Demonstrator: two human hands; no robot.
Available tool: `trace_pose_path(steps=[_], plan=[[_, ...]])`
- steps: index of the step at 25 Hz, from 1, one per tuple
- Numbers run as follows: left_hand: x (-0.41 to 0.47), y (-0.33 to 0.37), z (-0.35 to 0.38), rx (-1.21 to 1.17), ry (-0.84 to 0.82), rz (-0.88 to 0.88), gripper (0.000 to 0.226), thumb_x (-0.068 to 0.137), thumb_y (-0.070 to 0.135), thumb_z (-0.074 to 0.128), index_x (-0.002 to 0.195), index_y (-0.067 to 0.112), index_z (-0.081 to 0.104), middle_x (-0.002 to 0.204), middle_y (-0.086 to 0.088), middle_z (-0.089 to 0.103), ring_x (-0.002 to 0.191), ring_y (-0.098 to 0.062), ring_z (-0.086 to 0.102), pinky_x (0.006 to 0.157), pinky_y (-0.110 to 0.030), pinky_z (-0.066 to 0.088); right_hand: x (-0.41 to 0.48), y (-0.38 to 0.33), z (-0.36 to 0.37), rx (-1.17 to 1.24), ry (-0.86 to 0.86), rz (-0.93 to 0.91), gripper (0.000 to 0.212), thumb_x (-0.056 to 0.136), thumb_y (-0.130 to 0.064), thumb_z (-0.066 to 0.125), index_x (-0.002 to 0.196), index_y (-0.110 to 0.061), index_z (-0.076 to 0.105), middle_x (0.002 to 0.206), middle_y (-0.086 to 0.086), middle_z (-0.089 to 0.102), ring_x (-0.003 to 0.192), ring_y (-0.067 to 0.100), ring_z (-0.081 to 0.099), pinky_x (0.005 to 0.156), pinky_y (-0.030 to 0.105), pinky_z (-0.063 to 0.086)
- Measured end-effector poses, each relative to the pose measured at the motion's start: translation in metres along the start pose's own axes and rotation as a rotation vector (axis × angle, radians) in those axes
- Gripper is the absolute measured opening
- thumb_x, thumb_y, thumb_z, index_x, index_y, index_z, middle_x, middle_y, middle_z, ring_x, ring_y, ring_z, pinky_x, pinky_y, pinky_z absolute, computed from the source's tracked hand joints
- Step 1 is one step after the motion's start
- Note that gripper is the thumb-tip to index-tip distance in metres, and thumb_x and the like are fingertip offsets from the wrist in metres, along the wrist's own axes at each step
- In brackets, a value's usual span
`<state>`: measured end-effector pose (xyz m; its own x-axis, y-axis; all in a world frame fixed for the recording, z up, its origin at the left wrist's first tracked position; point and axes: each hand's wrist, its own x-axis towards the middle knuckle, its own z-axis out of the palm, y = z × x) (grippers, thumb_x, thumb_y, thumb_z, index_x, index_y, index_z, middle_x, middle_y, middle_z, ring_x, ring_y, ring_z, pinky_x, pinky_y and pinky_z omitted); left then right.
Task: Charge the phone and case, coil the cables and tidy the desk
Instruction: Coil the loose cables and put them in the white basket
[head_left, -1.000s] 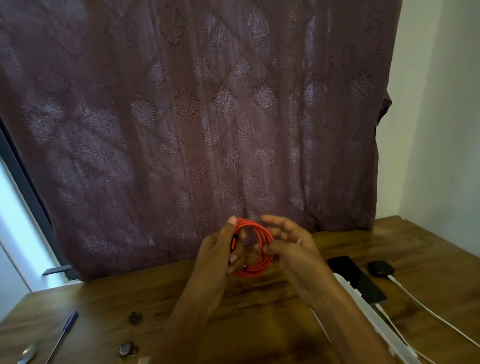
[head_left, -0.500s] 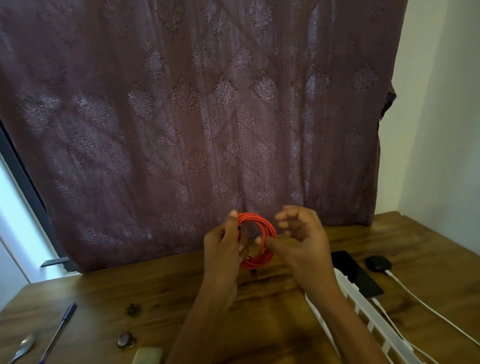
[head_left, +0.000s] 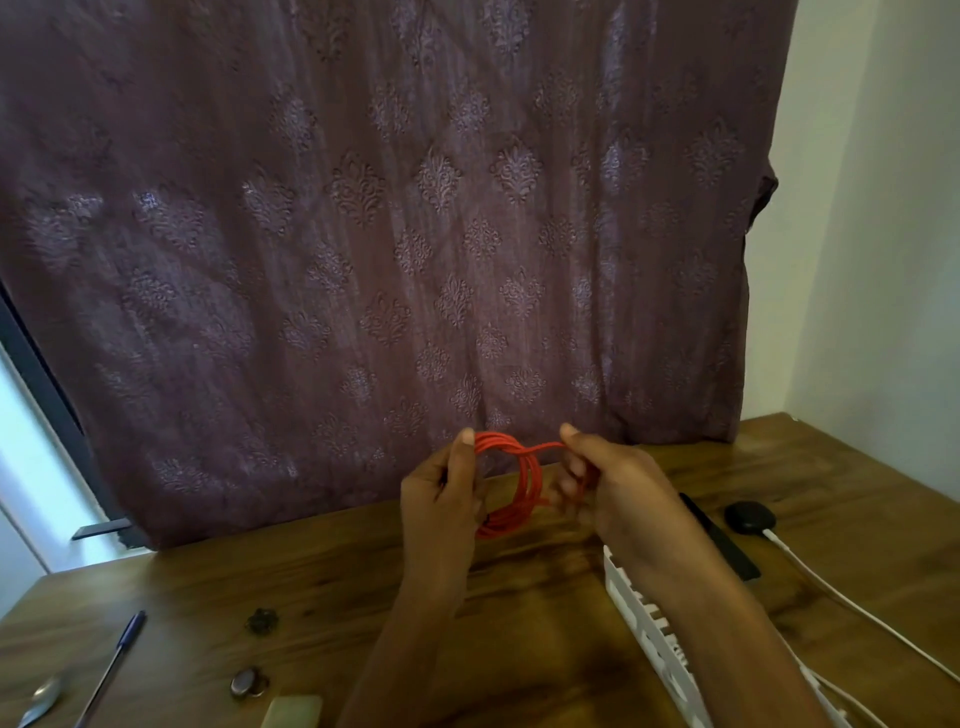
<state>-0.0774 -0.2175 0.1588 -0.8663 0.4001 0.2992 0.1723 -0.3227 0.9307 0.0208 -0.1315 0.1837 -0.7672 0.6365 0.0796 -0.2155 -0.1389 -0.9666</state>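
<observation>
Red cable, coiled, sits above the desk between your hands. Your left hand grips the coil's left side and your right hand pinches a strand at the top. Your right forearm crosses a white power strip and partly hides the dark phone. A black case with a white lead lies just beyond. A pen and a spoon lie far left on the wooden desk, with a maroon curtain behind.

Both forearms reached in from the bottom edge, hands raised side by side, palms facing. Left hand gripped the red cable coil, thumb upright. Right hand pinched a strand at its top, fingers curled.
</observation>
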Motion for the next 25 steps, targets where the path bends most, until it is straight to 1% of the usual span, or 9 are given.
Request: trace_pose_path(steps=[3,6,9,11,14,18,20,22,25], plan=[[0.0,0.0,-0.005,-0.001,0.016,-0.028,0.047,0.093,0.026,0.047,0.049,0.013,0.045,0.042,0.003,0.028,0.038,-0.006,0.025,0.039,-0.019,0.024,0.004,-0.005,-0.017,-0.385,-0.009,-0.176,0.033,0.084,-0.03,0.061,0.06,-0.007,0.064,0.051,0.006,0.044,0.053,0.015,0.042,0.059,0.023,0.037],[-0.001,0.001,-0.004,0.026,-0.015,-0.017,0.045,0.094,0.026,0.046,0.053,0.01,0.04,0.043,0.001,0.026,0.036,-0.006,0.024,0.036,-0.016,0.023,0.01,-0.006,-0.028,-0.623,0.028,-0.388,0.022,0.078,-0.029,0.068,0.063,-0.013,0.071,0.044,-0.003,0.046,0.048,0.01,0.043,0.055,0.023,0.04],[0.001,0.003,-0.005,0.042,-0.027,-0.006,0.046,0.094,0.025,0.046,0.051,0.011,0.038,0.044,-0.001,0.025,0.035,-0.006,0.024,0.036,-0.017,0.022,0.014,-0.002,-0.033,-0.8,0.089,-0.491,0.013,0.076,-0.033,0.069,0.07,-0.023,0.074,0.054,0.003,0.064,0.051,0.017,0.055,0.055,0.031,0.047],[0.002,0.004,-0.005,-0.022,-0.035,-0.093,0.044,0.094,0.029,0.046,0.056,0.008,0.041,0.043,0.003,0.027,0.035,-0.006,0.024,0.041,-0.018,0.025,0.018,0.004,-0.035,-0.769,0.109,-0.481,0.009,0.078,-0.031,0.067,0.071,-0.028,0.072,0.063,0.007,0.068,0.059,0.021,0.059,0.06,0.036,0.05],[0.002,-0.001,-0.001,-0.285,-0.062,-0.278,0.037,0.093,0.032,0.045,0.061,0.012,0.045,0.039,0.007,0.028,0.031,-0.004,0.023,0.056,-0.024,0.034,0.023,0.016,-0.028,-0.47,0.045,-0.321,0.015,0.087,-0.019,0.058,0.083,-0.018,0.072,0.073,0.006,0.071,0.064,0.012,0.064,0.065,0.024,0.05],[-0.002,-0.015,0.004,-0.516,-0.082,-0.406,0.03,0.088,0.033,0.047,0.066,0.013,0.049,0.041,0.006,0.039,0.032,-0.004,0.035,0.059,-0.025,0.043,0.015,0.027,-0.017,-0.199,-0.071,-0.073,0.034,0.096,-0.021,0.04,0.077,-0.005,0.063,0.038,-0.01,0.051,0.033,0.002,0.03,0.037,0.015,0.028],[0.001,-0.017,0.001,-0.437,-0.144,-0.48,0.032,0.088,0.031,0.046,0.072,0.009,0.061,0.054,-0.002,0.06,0.045,-0.01,0.056,0.052,-0.026,0.053,0.016,0.025,-0.021,-0.169,-0.039,-0.049,0.035,0.097,-0.021,0.041,0.075,-0.006,0.064,0.037,-0.009,0.047,0.036,0.005,0.026,0.038,0.016,0.025],[0.008,-0.016,-0.006,-0.312,-0.258,-0.534,0.034,0.092,0.029,0.039,0.086,0.007,0.064,0.071,-0.007,0.07,0.06,-0.015,0.066,0.056,-0.029,0.056,0.02,0.022,-0.027,-0.197,-0.032,-0.057,0.036,0.095,-0.024,0.044,0.074,-0.008,0.068,0.043,-0.005,0.048,0.043,0.01,0.032,0.044,0.021,0.029],[0.019,-0.008,-0.01,0.023,-0.397,-0.384,0.029,0.094,0.029,0.04,0.099,0.015,0.066,0.082,0.003,0.073,0.076,-0.012,0.067,0.071,-0.03,0.053,0.02,0.015,-0.031,-0.289,-0.112,-0.061,0.029,0.093,-0.021,0.047,0.087,-0.004,0.07,0.06,0.003,0.064,0.056,0.02,0.05,0.053,0.026,0.041]])
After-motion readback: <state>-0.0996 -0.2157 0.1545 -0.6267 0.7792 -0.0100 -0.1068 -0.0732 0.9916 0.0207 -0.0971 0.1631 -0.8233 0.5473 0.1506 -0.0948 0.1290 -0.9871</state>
